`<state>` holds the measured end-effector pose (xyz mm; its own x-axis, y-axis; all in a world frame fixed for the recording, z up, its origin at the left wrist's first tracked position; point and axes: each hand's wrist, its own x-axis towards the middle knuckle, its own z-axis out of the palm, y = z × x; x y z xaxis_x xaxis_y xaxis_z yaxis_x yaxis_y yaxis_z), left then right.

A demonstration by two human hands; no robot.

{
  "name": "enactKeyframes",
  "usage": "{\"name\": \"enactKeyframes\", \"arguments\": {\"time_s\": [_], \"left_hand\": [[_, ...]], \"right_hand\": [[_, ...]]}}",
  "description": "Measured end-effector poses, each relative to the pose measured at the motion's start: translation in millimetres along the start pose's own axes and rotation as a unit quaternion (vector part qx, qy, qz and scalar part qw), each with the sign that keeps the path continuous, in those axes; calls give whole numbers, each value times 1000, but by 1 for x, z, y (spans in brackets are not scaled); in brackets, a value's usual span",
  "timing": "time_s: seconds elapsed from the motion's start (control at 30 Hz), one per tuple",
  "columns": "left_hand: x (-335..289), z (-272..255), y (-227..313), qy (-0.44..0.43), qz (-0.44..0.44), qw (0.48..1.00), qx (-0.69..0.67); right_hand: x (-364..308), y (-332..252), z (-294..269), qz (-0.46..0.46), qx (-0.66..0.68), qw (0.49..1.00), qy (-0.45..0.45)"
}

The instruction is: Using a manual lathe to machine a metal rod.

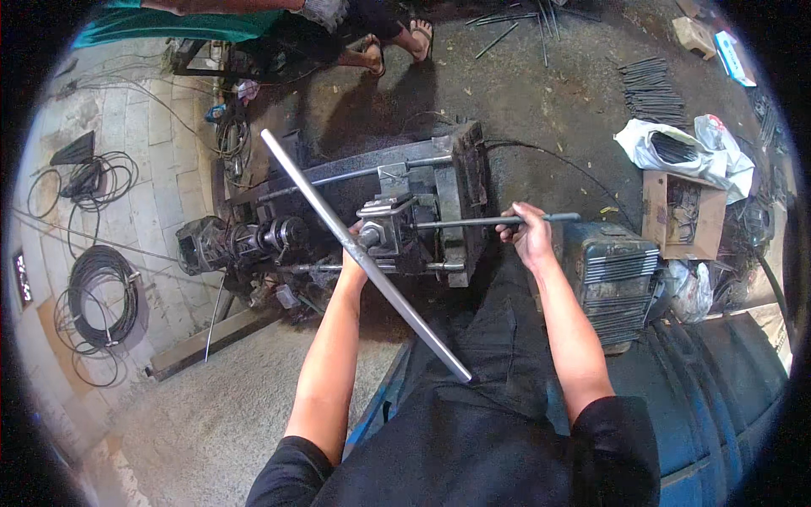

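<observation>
A dark machine [460,194] with a block-like clamp [390,221] and parallel guide rods stands before me. Crossing its front diagonally is a long silver bar [414,319], joined at its middle to the clamp's screw. My left hand [352,260] closes on this bar near the screw; most of its fingers are hidden behind it. My right hand [532,237] grips a thin dark metal rod [460,223] near its right end. The rod lies roughly level, its left end reaching into the clamp, where the tip is hidden.
Stacked rods [621,291] lie by a blue metal container [604,245] at right. Beyond are a cardboard box [705,232], white sacks [646,139] and more rods [650,91]. Coiled cable [106,296] lies at left. Another person's sandalled feet [418,40] are at the top.
</observation>
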<state>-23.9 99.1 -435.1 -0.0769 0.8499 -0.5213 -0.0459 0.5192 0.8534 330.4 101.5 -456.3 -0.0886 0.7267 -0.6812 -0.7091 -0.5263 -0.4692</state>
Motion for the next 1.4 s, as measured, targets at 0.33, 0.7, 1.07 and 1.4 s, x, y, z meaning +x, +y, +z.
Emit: {"name": "enactKeyframes", "arguments": {"time_s": [0.33,0.7,1.07,1.4], "left_hand": [[-11,5,0,40,35,986,157],[-23,33,30,92,-36,987,130],[-8,26,14,194,-190,876,-399],[2,-4,2,123,-74,931,-336]], "right_hand": [[20,-10,-9,-9,-36,995,-95],[12,6,0,-19,-75,987,-141],[24,46,67,126,-70,976,-166],[-32,17,82,128,-316,940,-11]]}}
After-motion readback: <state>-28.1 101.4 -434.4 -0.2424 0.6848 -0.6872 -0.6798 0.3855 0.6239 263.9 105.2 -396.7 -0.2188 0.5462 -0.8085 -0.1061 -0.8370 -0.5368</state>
